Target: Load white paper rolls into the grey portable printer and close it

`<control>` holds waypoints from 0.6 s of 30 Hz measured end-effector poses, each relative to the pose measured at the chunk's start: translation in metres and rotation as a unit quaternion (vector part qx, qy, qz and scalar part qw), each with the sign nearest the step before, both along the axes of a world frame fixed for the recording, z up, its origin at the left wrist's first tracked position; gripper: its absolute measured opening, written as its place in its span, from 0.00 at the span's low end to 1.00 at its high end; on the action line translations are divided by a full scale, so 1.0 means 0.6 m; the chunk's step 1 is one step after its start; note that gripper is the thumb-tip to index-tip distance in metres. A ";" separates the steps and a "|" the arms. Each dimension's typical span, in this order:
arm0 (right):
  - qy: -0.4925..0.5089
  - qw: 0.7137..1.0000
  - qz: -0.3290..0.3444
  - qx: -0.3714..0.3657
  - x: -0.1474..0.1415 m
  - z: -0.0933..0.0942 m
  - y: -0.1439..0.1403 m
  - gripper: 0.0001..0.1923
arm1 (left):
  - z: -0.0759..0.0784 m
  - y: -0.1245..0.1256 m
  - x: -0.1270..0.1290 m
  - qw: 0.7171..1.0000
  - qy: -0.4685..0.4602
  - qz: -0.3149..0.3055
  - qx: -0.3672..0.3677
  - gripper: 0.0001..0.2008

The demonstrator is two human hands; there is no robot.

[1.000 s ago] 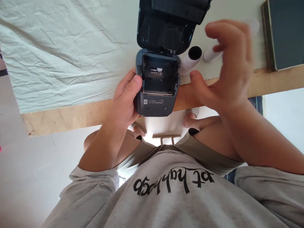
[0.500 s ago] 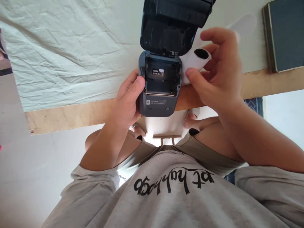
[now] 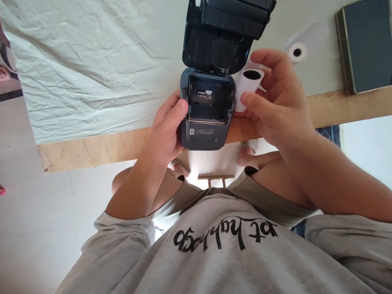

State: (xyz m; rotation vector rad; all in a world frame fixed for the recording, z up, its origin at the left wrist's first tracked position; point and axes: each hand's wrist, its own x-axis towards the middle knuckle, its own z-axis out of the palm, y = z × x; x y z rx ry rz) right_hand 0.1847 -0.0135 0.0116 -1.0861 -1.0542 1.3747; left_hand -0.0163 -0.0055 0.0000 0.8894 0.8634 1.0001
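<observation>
My left hand [image 3: 170, 126] grips the left side of a dark label printer [image 3: 208, 132], thumb on its edge. The printer's black lid [image 3: 217, 45] is swung up, and its paper bay lies bare, showing a small printed sticker inside. Close against the printer's right side, my right hand [image 3: 281, 98] pinches a white paper roll [image 3: 246, 90] between thumb and fingers. The roll's round end with a dark hollow core faces up toward me. Part of the roll is hidden behind the printer and my fingers.
A second white paper roll [image 3: 309, 41] lies on the pale cloth [image 3: 92, 73] at the upper right. Beside it is a dark-screened phone [image 3: 367, 45]. The table's wooden edge [image 3: 94, 149] runs across below. My legs and a small stool-like wooden frame [image 3: 216, 177] are underneath.
My right hand has moved slightly left with the paper roll, drawing it closer to the printer. The end of the second roll has come into view. My left hand and the printer hardly moved.
</observation>
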 end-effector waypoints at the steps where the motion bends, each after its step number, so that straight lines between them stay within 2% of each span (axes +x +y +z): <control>1: 0.007 1.000 0.000 -0.022 0.000 -0.002 0.001 0.19 | -0.001 0.000 0.000 1.000 -0.006 -0.001 0.006 0.18; 3: 0.001 1.000 -0.006 -0.024 0.001 -0.009 0.003 0.16 | -0.004 0.000 0.001 0.999 -0.025 0.003 0.021 0.18; 7: -0.082 0.993 -0.020 0.086 0.003 -0.024 0.008 0.13 | -0.006 0.001 0.004 1.000 -0.018 0.015 0.011 0.17; 9: -0.086 0.991 -0.022 0.104 0.004 -0.025 0.008 0.14 | -0.003 0.000 0.005 1.000 -0.008 0.018 0.009 0.17; 13: 0.009 0.996 -0.056 0.065 0.003 -0.019 0.011 0.21 | 0.001 -0.001 0.003 1.000 -0.008 0.007 0.011 0.17; 16: 0.057 0.995 -0.086 0.002 0.003 -0.018 0.016 0.16 | -0.001 -0.002 0.003 1.000 -0.022 0.003 0.015 0.17; 18: 0.050 0.996 -0.079 -0.008 0.003 -0.018 0.017 0.14 | -0.003 -0.002 0.004 0.999 -0.027 0.012 0.017 0.18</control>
